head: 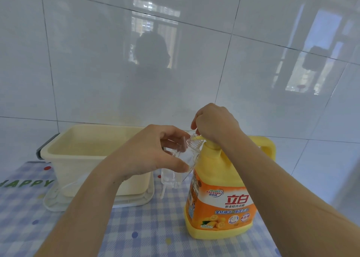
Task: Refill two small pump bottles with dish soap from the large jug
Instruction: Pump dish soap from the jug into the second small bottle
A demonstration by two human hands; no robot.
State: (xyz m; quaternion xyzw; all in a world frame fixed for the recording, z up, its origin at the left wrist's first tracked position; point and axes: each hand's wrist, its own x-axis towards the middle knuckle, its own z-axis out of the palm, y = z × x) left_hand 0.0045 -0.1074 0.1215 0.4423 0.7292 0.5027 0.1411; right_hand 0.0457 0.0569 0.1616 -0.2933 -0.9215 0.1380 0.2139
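The large yellow and orange dish soap jug (220, 204) stands upright on the checked tablecloth at centre right. My right hand (216, 123) rests closed on top of its yellow pump head, whose nozzle points left. My left hand (153, 155) grips a small clear bottle (191, 149), tilted so that its open threaded neck meets the pump nozzle. A second clear bottle (170, 177) stands on the cloth just below and behind my left hand, partly hidden.
A cream plastic tub (68, 159) sits on a white tray (136, 202) at the left, close to my left forearm. A clear pump part with a tube (58, 194) lies by the tray. White tiled walls stand behind and to the right.
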